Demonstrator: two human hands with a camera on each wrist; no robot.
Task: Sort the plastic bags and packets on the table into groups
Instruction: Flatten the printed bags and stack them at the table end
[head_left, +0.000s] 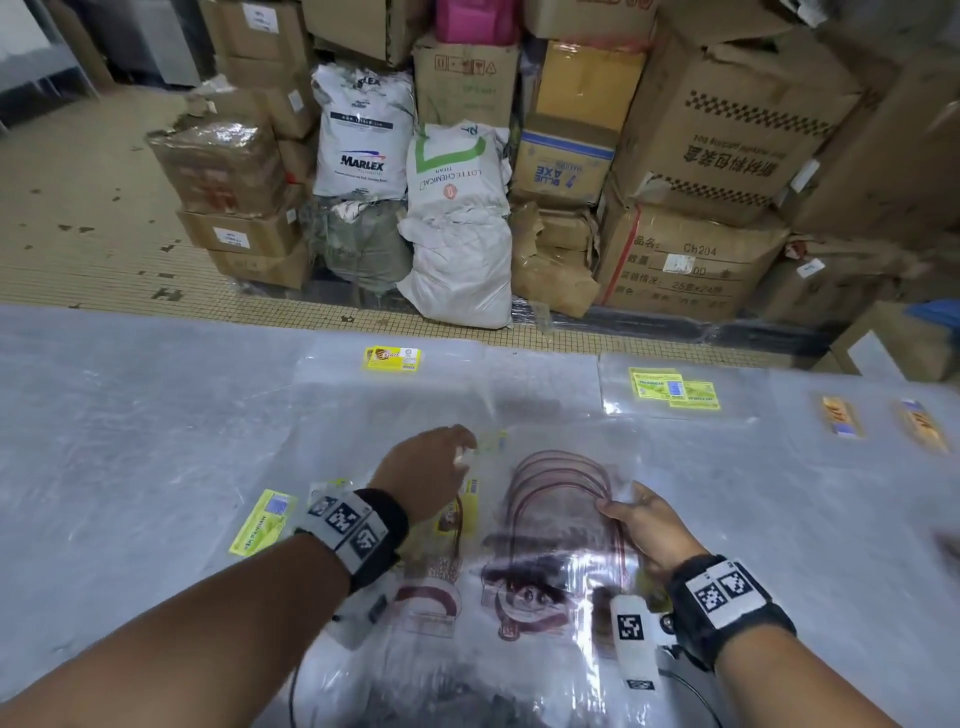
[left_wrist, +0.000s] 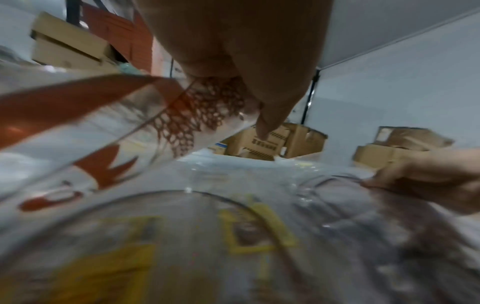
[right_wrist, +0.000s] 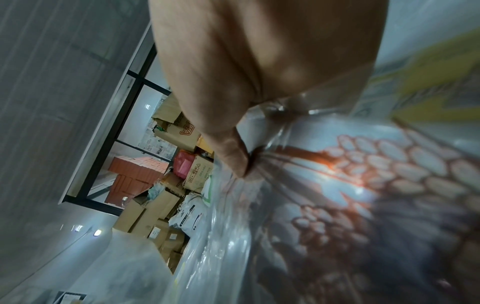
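Presently both hands are working the pile of clear printed bags (head_left: 550, 551) lying at the near-centre of the table (head_left: 130, 415). Largest risk first: the whole pile is sliding as one, since the film looks slick and is resting on a table that is itself covered in clear sheeting; a pull on one bag is likely dragging its neighbours along. Right hand (head_left: 647, 525) is pinching the edge of the big red-printed bag (head_left: 566, 493), thumb on top per right wrist view. Left hand (head_left: 423, 470) is gripping a lifted clear bag with red lattice print (left_wrist: 197, 115), fingers curled over it per left wrist view; exact fingertip lie not clear. Next risk: two bags clinging together and going into one group unnoticed, as layers are transparent and prints are showing through each other. Smaller risk: yellow-label packets (head_left: 457, 512) under the pile are getting hidden or swept off-group. Groups already laid out: yellow-label bag (head_left: 392, 358) far centre, green/yellow label pair (head_left: 675, 388) far right, two orange-label packets (head_left: 841, 415) at right edge, approx. well apart from the pile. Writing, large to small: "MARLEX" on white sack (head_left: 363, 135); "LOTTE CHEMICAL" inverted on next sack (head_left: 457, 171); "BLUE AXE" inverted on a carton (head_left: 563, 161); "Ch204" on a lower carton (head_left: 685, 265); "PANDAN" partly legible on the near-left yellow label (head_left: 265, 521). Other labels too blurred to read.
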